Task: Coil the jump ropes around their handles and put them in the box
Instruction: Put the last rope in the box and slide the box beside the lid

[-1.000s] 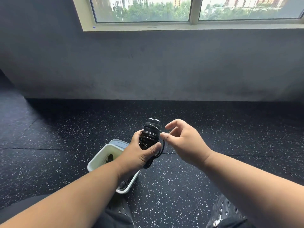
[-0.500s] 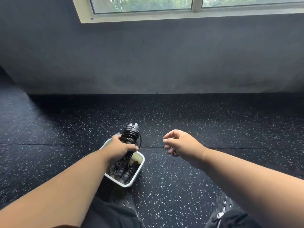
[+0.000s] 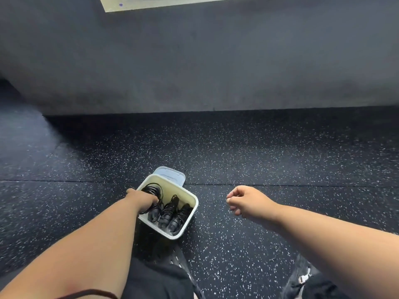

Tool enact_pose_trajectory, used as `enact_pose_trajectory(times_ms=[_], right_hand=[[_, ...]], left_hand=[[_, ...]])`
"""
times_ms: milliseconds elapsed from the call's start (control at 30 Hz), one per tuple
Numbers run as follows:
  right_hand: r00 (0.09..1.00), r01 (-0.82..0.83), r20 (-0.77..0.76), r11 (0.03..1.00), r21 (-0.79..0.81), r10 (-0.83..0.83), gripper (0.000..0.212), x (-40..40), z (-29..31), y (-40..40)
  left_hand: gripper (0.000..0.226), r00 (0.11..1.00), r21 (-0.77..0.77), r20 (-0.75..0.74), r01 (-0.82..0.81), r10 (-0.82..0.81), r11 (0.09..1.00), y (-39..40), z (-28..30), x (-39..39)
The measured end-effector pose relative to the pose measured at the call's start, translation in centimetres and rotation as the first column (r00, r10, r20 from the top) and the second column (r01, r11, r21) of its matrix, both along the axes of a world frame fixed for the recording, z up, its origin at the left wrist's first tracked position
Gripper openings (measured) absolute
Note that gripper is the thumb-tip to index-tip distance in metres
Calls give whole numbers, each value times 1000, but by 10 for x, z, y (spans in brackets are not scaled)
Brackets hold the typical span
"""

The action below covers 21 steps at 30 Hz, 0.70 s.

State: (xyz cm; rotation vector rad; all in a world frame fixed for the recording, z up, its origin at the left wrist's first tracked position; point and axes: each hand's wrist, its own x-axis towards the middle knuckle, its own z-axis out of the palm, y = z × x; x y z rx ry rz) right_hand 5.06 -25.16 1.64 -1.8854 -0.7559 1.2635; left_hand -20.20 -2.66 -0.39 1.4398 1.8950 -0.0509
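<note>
Speckled floor [image 3: 237, 152]. My left hand [image 3: 142, 200] grips coiled rope [image 3: 153, 189] inside box [image 3: 189, 221]; two bundles [image 3: 172, 212], I think, right of it. Right hand [image 3: 246, 201] loosely curled, holding nothing. Risk: sloppy release, coil springs loose over rim.

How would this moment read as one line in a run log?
left hand: grips coiled rope inside box | right hand: empty, loosely curled | box: two more ropes inside

Dark speckled rubber floor [image 3: 269, 152], seam across; grey wall [image 3: 216, 61]; pale window frame [image 3: 164, 3] top.
</note>
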Motion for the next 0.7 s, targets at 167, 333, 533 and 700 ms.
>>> enact_pose_trajectory(times_ms=[167, 333, 533, 700], right_hand=[[1000, 9, 22, 999, -32, -9, 13, 10, -10, 3], [999, -10, 51, 998, -54, 13, 12, 18, -20, 6], [997, -33, 71, 997, -75, 39, 13, 22, -27, 12], [996, -46, 69, 991, -125, 55, 13, 22, -38, 10]], left_hand=[[100, 1000, -3, 15, 17, -17, 1000, 7, -13, 7], [117, 999, -47, 28, 31, -30, 998, 14, -27, 7], [61, 985, -69, -32, 170, -172, 983, 14, -34, 8], [36, 787, -260, -169, 545, -593, 797, 2, -34, 10]])
